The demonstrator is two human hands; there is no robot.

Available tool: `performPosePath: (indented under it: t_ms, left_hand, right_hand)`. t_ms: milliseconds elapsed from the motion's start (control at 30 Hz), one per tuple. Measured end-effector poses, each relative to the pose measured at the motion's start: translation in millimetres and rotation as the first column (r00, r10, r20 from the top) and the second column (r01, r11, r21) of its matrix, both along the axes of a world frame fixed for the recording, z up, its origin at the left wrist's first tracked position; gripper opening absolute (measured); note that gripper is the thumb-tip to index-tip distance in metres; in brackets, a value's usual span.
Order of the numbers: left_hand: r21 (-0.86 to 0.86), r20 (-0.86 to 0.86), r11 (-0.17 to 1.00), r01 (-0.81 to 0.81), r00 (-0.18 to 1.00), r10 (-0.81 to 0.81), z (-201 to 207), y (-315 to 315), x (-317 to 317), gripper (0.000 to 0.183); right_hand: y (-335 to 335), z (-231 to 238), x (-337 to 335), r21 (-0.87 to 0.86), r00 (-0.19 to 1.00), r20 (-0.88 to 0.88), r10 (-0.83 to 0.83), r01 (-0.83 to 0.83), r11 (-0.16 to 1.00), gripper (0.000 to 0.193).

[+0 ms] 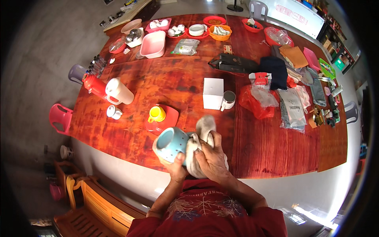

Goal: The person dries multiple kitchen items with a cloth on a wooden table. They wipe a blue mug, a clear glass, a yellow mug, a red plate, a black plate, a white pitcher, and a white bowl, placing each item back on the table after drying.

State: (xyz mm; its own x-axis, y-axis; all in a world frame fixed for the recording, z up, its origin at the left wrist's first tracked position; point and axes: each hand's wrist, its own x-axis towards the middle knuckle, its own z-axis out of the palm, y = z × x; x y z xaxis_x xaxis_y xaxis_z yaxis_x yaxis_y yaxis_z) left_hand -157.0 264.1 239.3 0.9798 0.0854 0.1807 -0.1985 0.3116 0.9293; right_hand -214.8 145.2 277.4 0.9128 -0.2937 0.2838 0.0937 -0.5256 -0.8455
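My left hand (pixel 175 168) grips a light blue bowl (pixel 179 144) with small dark spots, tilted so that its round foot faces up and to the left. Its inside is turned away from view. Bunched in my right hand (pixel 213 158) is a pale beige cloth (pixel 193 160), touching the bowl's right side. One end of the cloth sticks up beyond my fingers. Just past the bowl, a yellow cup (pixel 157 113) stands on a red square plate (pixel 170 117). Both hands are above the near edge of the wooden table (pixel 260 154).
A white box (pixel 213 93) and a grey mug (pixel 228 100) stand ahead. A cream jug (pixel 119 91), a red thermos (pixel 94 86) and a small white pot (pixel 114 112) are at left. Basins with dishes line the far side; bags (pixel 260 100) crowd the right. A wooden bench (pixel 98 201) is below left.
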Motion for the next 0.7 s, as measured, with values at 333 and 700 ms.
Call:
performPosePath:
  t_ms: [333, 700]
  left_hand:
    - [-0.106, -0.164, 0.994, -0.021, 0.986, 0.003, 12, 0, -5, 0.064]
    - [-0.247, -0.057, 0.958, 0.143, 0.985, -0.161, 8, -15, -11, 0.070]
  right_hand:
    - [8, -31, 5, 0.140, 0.987, 0.048, 0.151, -0.156, 0.978, 0.052]
    - [32, -30, 2, 0.988, 0.984, 0.156, 0.084, -0.155, -0.019, 0.068]
